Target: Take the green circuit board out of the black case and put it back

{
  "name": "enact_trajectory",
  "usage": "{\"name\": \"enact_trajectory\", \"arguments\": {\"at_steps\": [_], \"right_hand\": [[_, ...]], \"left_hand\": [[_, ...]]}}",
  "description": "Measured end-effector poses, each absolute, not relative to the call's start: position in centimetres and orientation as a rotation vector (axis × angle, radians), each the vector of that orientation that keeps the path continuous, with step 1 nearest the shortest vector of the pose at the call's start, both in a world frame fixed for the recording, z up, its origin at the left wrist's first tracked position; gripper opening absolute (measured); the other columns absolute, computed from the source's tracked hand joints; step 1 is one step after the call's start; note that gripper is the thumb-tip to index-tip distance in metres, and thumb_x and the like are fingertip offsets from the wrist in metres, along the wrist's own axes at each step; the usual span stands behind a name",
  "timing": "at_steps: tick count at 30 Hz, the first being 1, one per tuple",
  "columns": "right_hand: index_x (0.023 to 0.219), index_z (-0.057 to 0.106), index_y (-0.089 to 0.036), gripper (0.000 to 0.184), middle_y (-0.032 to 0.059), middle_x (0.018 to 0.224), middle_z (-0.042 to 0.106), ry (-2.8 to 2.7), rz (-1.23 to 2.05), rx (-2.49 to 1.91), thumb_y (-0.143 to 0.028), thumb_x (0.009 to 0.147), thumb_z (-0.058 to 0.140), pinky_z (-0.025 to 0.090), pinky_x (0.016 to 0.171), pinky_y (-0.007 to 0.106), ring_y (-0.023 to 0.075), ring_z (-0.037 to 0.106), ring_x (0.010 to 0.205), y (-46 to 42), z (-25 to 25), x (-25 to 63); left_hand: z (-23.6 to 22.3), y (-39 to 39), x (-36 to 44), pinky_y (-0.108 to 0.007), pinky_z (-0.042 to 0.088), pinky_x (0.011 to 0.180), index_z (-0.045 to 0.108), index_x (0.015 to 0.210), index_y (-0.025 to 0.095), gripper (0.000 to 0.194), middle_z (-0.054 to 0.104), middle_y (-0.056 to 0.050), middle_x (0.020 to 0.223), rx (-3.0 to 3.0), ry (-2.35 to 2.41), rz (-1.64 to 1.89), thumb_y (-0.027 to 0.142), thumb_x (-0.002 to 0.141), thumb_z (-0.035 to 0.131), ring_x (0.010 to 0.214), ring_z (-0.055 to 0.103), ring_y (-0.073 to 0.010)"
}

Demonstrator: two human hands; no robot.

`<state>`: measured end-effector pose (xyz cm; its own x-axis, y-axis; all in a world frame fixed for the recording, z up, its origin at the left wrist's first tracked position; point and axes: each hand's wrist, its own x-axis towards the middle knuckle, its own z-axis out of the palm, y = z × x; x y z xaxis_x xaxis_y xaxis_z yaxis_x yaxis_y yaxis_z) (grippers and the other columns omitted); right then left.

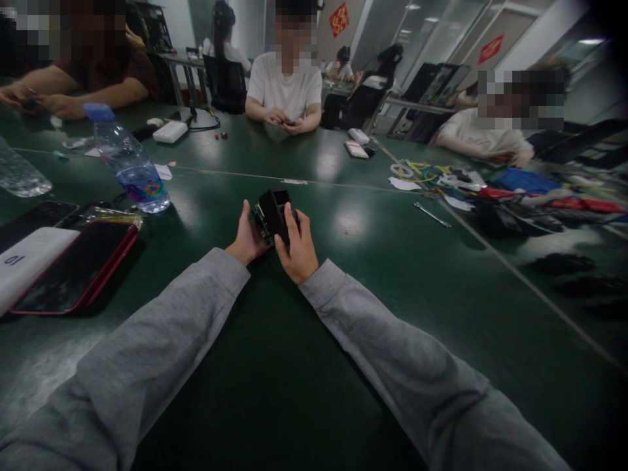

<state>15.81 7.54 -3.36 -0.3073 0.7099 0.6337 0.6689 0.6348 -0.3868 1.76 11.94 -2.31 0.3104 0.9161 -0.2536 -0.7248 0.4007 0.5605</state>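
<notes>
Both of my hands hold a small black box-shaped part (276,210) with a green circuit board on its left side, just above the dark green table (373,275). My left hand (246,237) grips its left side, fingers wrapped behind it. My right hand (297,247) closes on it from the right and below, thumb on the front. Both arms wear grey sleeves.
A water bottle (128,163) stands at the left, with a red-edged phone (73,268) and a white device (27,261) nearer me. A wrench (432,214) and a heap of cables and tools (495,190) lie to the right. Other people sit across the table.
</notes>
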Motion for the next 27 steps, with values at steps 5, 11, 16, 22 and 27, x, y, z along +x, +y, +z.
{"name": "enact_trajectory", "arguments": {"at_steps": [5,11,16,22,27], "right_hand": [[0.163,-0.001,-0.026,0.07,0.0157,0.149,0.034,-1.957,0.005,-1.047,-0.045,0.103,0.031,0.043,0.116,0.06,0.0316,0.042,0.137,7.8,-3.5,16.0],[0.163,0.001,-0.029,0.069,0.0142,0.149,0.033,-1.888,-0.069,-1.027,-0.047,0.103,0.032,0.043,0.115,0.059,0.0311,0.041,0.137,8.8,-3.6,17.0],[0.162,0.003,-0.029,0.069,0.0147,0.148,0.033,-1.828,-0.123,-1.11,-0.045,0.103,0.032,0.041,0.114,0.061,0.0316,0.039,0.137,11.1,-4.1,19.0],[0.161,0.014,-0.02,0.069,0.0179,0.141,0.038,-1.801,-0.101,-1.277,-0.036,0.099,0.04,0.043,0.113,0.059,0.0318,0.043,0.134,13.2,-5.6,20.5],[0.154,0.037,-0.015,0.063,0.021,0.131,0.047,-1.944,-0.046,-1.441,-0.023,0.092,0.048,0.05,0.105,0.061,0.0353,0.051,0.125,12.8,-5.8,20.2]], "left_hand": [[-2.4,12.2,1.7,-0.051,0.051,0.103,0.065,0.132,0.017,0.082,0.075,-0.015,0.115,0.324,0.571,1.11,0.078,0.092,0.028,0.116,0.067,-0.0341],[-1.7,12.0,1.8,-0.048,0.054,0.1,0.064,0.131,0.014,0.079,0.075,-0.016,0.113,0.272,0.545,1.119,0.075,0.095,0.028,0.113,0.069,-0.0322],[-1.6,11.8,1.7,-0.048,0.055,0.097,0.054,0.14,0.013,0.079,0.073,-0.017,0.122,0.283,0.496,1.136,0.072,0.097,0.025,0.115,0.069,-0.0304],[-1.8,11.9,1.6,-0.047,0.054,0.099,0.048,0.147,0.015,0.076,0.068,-0.017,0.132,0.307,0.487,1.148,0.07,0.098,0.029,0.123,0.065,-0.0307],[-1.6,11.8,1.7,-0.048,0.054,0.101,0.048,0.148,0.014,0.078,0.067,-0.018,0.134,0.286,0.475,1.142,0.07,0.098,0.028,0.124,0.065,-0.0319]]}}
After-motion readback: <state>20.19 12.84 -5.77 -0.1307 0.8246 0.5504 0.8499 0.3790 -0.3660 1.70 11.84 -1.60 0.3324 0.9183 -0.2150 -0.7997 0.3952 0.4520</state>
